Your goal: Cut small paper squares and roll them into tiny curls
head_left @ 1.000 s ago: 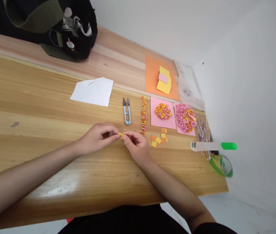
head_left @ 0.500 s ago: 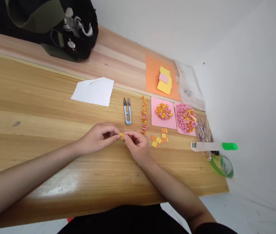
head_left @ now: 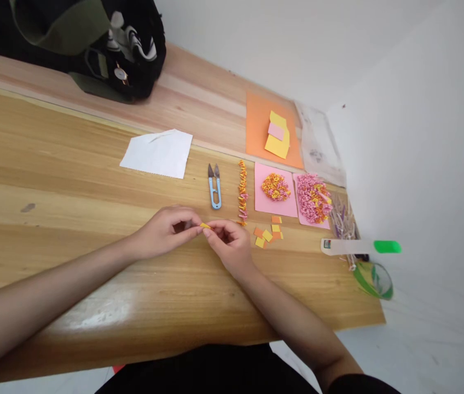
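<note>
Between the fingertips of both hands is a small yellow paper piece (head_left: 204, 225), mostly covered by the fingers. My left hand (head_left: 171, 232) pinches its left end, and my right hand (head_left: 230, 244) pinches the right end. Just beyond them lie blue thread snips (head_left: 215, 192), blades pointing away. To their right runs a row of small orange, yellow and pink twists (head_left: 242, 189). Several small yellow and orange paper rectangles (head_left: 267, 235) are scattered right of my right hand.
Pink sheets (head_left: 261, 205) carry piles of orange (head_left: 275, 187) and pink bits (head_left: 311, 198). Farther back are an orange sheet (head_left: 254, 128), white paper (head_left: 158, 156) and a black bag (head_left: 141, 82). On the right are dried stems (head_left: 343, 219), a green-ended strip (head_left: 349, 247) and a green-patterned glass (head_left: 373, 280).
The yellow paper piece has turned or been folded between the fingertips and shows as a thinner sliver. Both hands stay in nearly the same place.
</note>
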The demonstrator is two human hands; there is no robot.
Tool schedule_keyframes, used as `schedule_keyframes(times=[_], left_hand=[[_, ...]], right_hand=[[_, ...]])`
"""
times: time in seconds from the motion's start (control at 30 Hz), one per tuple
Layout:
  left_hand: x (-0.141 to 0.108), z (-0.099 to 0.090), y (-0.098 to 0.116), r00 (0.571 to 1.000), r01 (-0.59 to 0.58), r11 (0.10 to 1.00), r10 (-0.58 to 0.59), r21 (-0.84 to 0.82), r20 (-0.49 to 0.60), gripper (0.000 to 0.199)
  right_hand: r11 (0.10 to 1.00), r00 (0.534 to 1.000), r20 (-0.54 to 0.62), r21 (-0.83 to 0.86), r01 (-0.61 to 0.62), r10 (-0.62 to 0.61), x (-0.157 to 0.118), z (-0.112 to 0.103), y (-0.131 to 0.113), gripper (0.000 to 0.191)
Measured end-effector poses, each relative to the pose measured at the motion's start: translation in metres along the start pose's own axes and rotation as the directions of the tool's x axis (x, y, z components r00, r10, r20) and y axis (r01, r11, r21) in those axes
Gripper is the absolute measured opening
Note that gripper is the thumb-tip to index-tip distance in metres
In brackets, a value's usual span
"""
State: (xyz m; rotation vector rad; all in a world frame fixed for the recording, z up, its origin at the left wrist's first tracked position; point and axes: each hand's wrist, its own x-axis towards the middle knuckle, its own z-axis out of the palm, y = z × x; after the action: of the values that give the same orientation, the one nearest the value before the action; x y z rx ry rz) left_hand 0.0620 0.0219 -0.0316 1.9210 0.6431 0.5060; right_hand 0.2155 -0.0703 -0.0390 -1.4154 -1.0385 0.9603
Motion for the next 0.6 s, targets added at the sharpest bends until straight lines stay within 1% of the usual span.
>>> schedule_keyframes(times=[0.6], left_hand=[[0.0009,-0.0005,0.0028,1.0,-0.024,1.0,0.024,0.013,-0.007,0.029]], right_hand=[[1.0,1.0,-0.008,-0.018,0.019,-0.019,0.0005,-0.0003,-0.0035,0.015]])
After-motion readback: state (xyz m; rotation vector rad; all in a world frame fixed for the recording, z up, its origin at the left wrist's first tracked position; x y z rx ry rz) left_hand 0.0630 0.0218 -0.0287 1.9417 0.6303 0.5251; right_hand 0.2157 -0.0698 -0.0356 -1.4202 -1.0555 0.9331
